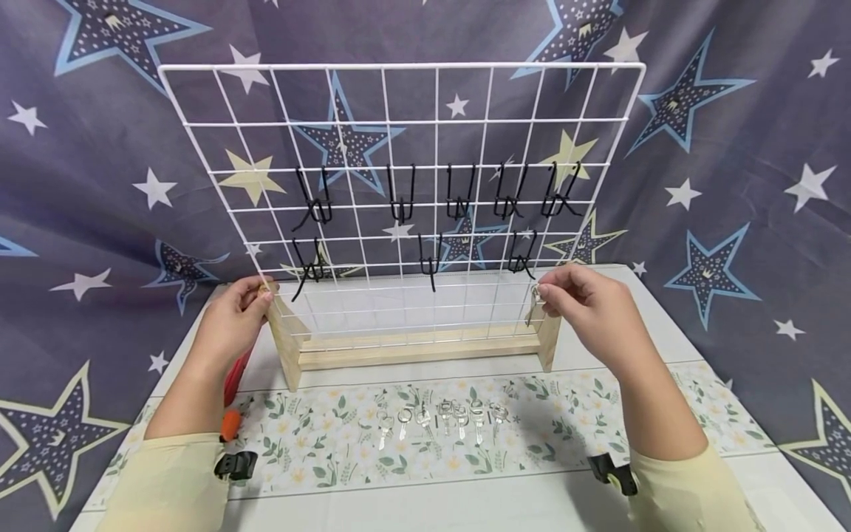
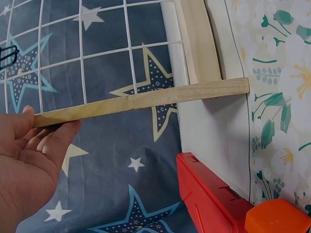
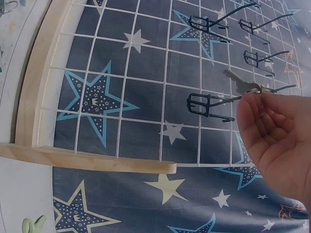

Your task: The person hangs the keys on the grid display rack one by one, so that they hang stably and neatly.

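Observation:
A white wire grid (image 1: 436, 120) leans upright in a wooden stand (image 1: 419, 359), with several black hooks (image 1: 402, 214) hung on it in two rows. My left hand (image 1: 229, 325) pinches the upper end of the stand's left side piece (image 2: 141, 100) between thumb and fingers. Between my right thumb and index finger is a key (image 3: 237, 81), held near its ring with the blade sticking out. That right hand (image 1: 595, 314) is beside the lower right hook (image 1: 521, 260) and in front of the stand's right side. Several more keys (image 1: 405, 424) with rings lie in a row before the stand.
A floral strip (image 1: 319, 462) runs across the white table (image 1: 399, 510) under the loose keys. Left of the stand are a red case (image 2: 209, 194) and an orange object (image 2: 277, 217). A dark star-patterned cloth (image 1: 725, 177) hangs behind the grid and along both sides.

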Demonstrator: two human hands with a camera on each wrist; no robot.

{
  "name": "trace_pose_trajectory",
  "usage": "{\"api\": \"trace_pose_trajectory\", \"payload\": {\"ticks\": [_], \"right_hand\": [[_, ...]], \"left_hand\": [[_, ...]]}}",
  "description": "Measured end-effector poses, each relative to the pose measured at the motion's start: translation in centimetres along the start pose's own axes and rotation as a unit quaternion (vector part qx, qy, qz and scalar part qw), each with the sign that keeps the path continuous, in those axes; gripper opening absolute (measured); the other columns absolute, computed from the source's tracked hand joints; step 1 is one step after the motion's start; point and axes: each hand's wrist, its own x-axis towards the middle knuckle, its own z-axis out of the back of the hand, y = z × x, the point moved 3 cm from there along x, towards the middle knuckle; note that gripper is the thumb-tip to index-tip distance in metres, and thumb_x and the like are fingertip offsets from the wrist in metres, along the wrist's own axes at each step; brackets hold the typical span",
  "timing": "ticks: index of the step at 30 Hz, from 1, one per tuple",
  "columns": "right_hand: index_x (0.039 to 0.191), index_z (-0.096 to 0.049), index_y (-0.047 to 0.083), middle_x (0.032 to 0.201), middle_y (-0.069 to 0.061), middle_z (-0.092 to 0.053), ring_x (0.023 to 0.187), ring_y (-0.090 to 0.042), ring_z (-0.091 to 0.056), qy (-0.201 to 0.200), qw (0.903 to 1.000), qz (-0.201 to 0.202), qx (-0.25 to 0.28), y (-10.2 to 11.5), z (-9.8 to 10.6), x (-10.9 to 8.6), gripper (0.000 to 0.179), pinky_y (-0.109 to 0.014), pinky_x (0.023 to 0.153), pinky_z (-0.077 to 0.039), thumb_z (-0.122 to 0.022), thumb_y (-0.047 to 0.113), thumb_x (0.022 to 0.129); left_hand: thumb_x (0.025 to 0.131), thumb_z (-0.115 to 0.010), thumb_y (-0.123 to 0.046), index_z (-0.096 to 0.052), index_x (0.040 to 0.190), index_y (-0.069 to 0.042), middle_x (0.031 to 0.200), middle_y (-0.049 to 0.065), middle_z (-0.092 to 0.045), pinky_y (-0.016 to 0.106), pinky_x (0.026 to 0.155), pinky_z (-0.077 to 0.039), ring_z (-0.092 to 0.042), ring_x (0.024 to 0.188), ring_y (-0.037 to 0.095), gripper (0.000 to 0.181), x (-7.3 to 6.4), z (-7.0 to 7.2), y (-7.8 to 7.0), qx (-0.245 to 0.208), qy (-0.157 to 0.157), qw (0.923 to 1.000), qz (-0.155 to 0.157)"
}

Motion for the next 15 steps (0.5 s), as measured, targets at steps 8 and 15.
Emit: {"api": "trace_pose_trajectory", "payload": {"ticks": [8,15], "right_hand": [[0.1,-0.068,0.014,0.082,-0.001,-0.072,0.074,-0.01,-0.068,-0.007,0.9997,-0.023,0.001,-0.4,-0.3,0.7,0.019,-0.013,0.066,-0.055,-0.061,0.031,0.099],[0.102,-0.068,0.012,0.083,-0.003,-0.071,0.073,-0.01,-0.069,-0.004,0.9995,-0.028,0.016,-1.0,-0.9,1.2,0.017,-0.013,0.067,-0.057,-0.062,0.028,0.098]], "left_hand": [[0.106,-0.041,-0.036,-0.04,0.148,-0.005,0.143,0.015,-0.053,0.039,0.099,-0.051,-0.053,0.127,0.029,0.052,0.0,0.0,0.1,-0.001,0.0,1.0,-0.002],[0.106,-0.04,-0.037,-0.041,0.147,-0.006,0.144,0.014,-0.052,0.04,0.1,-0.052,-0.052,0.128,0.029,0.052,0.0,0.0,0.2,0.0,-0.001,1.0,-0.005]]}}
